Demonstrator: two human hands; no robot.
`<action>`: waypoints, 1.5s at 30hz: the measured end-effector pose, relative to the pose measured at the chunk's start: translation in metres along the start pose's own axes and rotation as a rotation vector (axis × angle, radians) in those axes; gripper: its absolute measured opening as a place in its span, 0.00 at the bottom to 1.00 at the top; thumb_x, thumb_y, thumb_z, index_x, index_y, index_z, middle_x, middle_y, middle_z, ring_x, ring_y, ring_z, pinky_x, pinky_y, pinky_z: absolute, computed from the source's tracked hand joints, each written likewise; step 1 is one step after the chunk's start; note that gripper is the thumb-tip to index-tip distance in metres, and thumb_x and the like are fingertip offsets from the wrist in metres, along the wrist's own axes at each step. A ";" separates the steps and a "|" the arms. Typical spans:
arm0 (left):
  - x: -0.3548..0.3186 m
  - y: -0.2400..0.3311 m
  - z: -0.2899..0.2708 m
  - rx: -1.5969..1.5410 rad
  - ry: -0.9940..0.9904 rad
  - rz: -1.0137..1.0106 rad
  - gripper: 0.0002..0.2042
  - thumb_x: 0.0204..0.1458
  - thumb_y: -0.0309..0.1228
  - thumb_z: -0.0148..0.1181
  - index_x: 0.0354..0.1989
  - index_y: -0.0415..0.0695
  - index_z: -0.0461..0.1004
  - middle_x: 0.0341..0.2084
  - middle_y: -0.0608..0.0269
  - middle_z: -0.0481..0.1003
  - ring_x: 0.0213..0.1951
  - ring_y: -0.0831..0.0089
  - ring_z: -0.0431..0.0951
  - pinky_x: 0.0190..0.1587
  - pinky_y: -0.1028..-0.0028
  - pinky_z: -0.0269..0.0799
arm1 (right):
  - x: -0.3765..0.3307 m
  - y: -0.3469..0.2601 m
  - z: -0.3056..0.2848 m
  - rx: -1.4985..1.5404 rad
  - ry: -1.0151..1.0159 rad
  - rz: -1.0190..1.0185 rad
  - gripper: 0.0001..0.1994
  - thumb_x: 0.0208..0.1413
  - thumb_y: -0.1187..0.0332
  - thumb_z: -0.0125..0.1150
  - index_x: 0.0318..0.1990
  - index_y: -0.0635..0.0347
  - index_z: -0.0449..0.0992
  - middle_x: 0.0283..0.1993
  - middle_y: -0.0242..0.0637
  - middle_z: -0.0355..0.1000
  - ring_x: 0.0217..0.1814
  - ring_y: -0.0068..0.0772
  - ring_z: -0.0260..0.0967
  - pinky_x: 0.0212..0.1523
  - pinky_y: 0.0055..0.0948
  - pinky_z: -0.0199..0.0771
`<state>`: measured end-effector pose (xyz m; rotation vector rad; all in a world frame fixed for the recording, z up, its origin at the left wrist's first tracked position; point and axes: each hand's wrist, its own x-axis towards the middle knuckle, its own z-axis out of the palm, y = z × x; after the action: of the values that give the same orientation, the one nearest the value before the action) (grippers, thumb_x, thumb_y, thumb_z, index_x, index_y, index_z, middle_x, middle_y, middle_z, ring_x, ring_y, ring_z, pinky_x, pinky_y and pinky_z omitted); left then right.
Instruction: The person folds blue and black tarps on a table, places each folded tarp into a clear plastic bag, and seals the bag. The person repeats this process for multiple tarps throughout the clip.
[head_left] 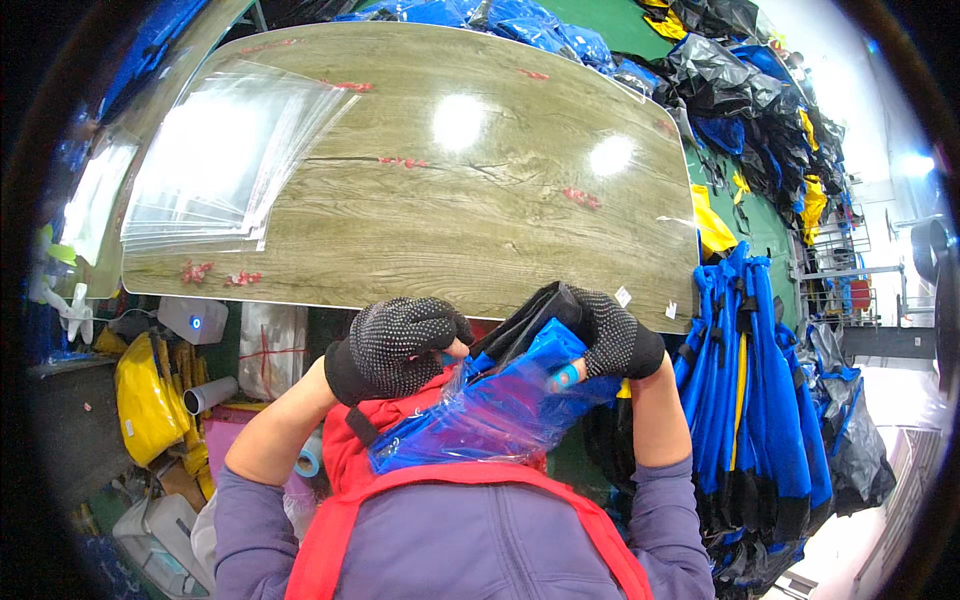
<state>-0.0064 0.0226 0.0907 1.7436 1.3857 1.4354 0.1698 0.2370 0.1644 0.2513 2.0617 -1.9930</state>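
Blue folded garment (545, 352) with black trim, partly inside clear plastic bag (480, 420), held against chest just below near table edge. Bag crumpled around garment's lower part, upper part still sticking out of bag mouth

Left hand (395, 345) in black dotted glove, fingers curled closed on bag's upper left edge, thumb tip bare and pressed to plastic. Right hand (610, 335) in matching glove, fingers clamped over garment's top right corner; one fingertip wrapped in pale blue tape

Red apron (340, 500) over purple sleeves, directly beneath bag

Wood-grain table (480, 220) ahead, glossy, two lamp reflections on surface. Stack of clear flat bags (230, 160) fanned on table's left part, well apart from both hands. Small red scraps scattered on tabletop

Blue and black garments (750, 380) hanging in row just right of right forearm. More dark and yellow bundles (760, 100) piled on green floor beyond table's right end. Yellow bag (145, 400) and white tape roll below table at left
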 end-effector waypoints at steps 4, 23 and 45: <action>0.004 0.003 0.004 0.164 -0.018 0.069 0.12 0.42 0.20 0.60 0.37 0.47 0.75 0.35 0.58 0.76 0.33 0.57 0.78 0.32 0.65 0.74 | -0.004 0.004 -0.008 -0.050 -0.054 0.060 0.28 0.30 0.64 0.77 0.45 0.62 0.77 0.41 0.37 0.76 0.43 0.28 0.73 0.49 0.29 0.71; 0.021 -0.013 0.001 -0.661 0.188 -0.677 0.17 0.50 0.22 0.56 0.50 0.37 0.70 0.47 0.56 0.74 0.45 0.67 0.76 0.47 0.65 0.73 | 0.045 0.019 0.011 -0.516 0.317 0.167 0.44 0.36 0.37 0.67 0.53 0.66 0.67 0.46 0.53 0.73 0.49 0.45 0.72 0.50 0.37 0.69; -0.012 -0.075 0.013 -0.391 0.475 -0.347 0.16 0.57 0.39 0.55 0.48 0.42 0.71 0.57 0.51 0.65 0.58 0.64 0.64 0.60 0.64 0.56 | -0.009 0.128 0.020 -0.207 0.864 -0.415 0.16 0.56 0.66 0.60 0.53 0.55 0.75 0.50 0.44 0.74 0.50 0.34 0.72 0.51 0.30 0.70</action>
<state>-0.0232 0.0424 0.0186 0.9023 1.4191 1.8305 0.2186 0.2228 0.0448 0.8173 3.0328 -2.0781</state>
